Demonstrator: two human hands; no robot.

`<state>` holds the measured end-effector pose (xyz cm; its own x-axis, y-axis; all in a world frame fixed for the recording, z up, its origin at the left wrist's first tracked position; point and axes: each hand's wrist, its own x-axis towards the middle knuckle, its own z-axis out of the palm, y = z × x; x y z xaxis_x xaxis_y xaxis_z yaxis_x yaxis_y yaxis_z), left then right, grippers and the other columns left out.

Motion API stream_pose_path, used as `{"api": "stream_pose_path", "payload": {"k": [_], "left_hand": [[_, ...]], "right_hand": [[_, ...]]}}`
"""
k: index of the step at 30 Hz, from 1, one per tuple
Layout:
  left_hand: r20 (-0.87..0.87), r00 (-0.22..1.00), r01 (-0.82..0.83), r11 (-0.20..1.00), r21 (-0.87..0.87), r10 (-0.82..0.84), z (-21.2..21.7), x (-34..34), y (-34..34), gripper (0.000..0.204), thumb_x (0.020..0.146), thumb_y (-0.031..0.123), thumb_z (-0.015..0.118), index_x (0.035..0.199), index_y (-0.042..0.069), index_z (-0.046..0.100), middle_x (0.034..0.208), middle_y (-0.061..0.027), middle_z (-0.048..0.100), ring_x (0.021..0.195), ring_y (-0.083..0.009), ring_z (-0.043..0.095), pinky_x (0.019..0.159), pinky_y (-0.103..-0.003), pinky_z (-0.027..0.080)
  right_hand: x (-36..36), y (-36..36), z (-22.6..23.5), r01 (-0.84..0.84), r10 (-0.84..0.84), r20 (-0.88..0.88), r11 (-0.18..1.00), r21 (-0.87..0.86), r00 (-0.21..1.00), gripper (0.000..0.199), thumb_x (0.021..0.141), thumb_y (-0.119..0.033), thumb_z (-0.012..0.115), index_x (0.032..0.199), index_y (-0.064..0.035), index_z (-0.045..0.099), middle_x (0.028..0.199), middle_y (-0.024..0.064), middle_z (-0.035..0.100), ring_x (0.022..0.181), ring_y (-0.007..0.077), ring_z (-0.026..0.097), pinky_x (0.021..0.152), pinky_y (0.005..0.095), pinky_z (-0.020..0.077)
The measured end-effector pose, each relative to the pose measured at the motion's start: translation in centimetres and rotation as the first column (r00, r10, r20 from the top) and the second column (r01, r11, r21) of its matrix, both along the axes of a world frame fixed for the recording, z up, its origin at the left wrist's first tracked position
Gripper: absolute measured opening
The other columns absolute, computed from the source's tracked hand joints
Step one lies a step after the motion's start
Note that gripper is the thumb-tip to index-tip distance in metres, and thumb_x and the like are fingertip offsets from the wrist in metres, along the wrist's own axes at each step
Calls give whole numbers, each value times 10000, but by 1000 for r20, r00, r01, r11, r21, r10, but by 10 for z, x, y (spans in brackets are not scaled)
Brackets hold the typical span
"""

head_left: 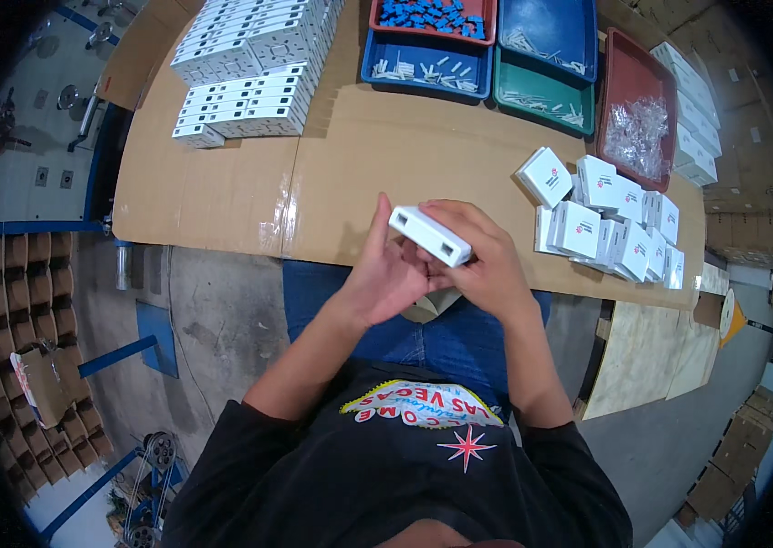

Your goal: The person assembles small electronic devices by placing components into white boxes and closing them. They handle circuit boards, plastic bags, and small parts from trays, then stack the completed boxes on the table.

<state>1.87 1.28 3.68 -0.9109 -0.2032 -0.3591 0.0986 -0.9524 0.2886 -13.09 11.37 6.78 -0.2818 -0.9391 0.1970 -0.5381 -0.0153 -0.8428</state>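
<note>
Over the person's lap, the left hand [384, 279] and right hand [482, 260] pinch one white plastic housing [429, 236] between them at the bench [222, 192] edge, seemingly mid-batch: small white boxes [610, 224] heaped right of it, stacked housings [254, 68] waiting beyond.

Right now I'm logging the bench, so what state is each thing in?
White plastic part: held in both hands above the table edge.
Left hand: closed on the part.
Right hand: closed on the part.
Small white boxes: closed, in a loose pile.
White trays: stacked in rows.
Red bin: holds clear bags.
Blue bin: holds small white pieces.
Green bin: holds small white pieces.
</note>
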Motion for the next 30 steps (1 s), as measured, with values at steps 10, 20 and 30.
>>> {"api": "stream_pose_path", "payload": {"k": [10, 20, 30], "left_hand": [[159, 984, -68, 996, -58, 77, -4, 0, 4, 682, 1039, 670, 360, 1400, 111, 509, 1232, -88, 651, 1095, -214, 662, 917, -391, 562], [42, 998, 63, 982, -180, -57, 9, 12, -2, 750, 1029, 715, 314, 1435, 104, 469, 1157, -96, 646, 1043, -214, 670, 853, -373, 579], [205, 970, -58, 939, -339, 134, 19, -1, 21, 563, 1082, 553, 395, 1404, 97, 463, 1156, -74, 633, 1051, -155, 640, 946, -349, 517]], "right_hand": [[-9, 6, 21, -42, 83, -133, 957, 286, 988, 667, 791, -389, 828, 1382, -142, 646, 1312, 119, 644, 1189, 331, 638, 983, 409, 520], [-11, 9, -4, -185, 179, 177, 983, 20, 968, 683, 810, -338, 825, 1410, -88, 617, 1473, 153, 573, 1346, 339, 546, 1117, 429, 430], [-14, 9, -8, -149, 147, -20, 983, -108, 989, 743, 828, -507, 785, 1399, -68, 604, 1482, 182, 551, 1325, 374, 551, 1108, 474, 427]]}}
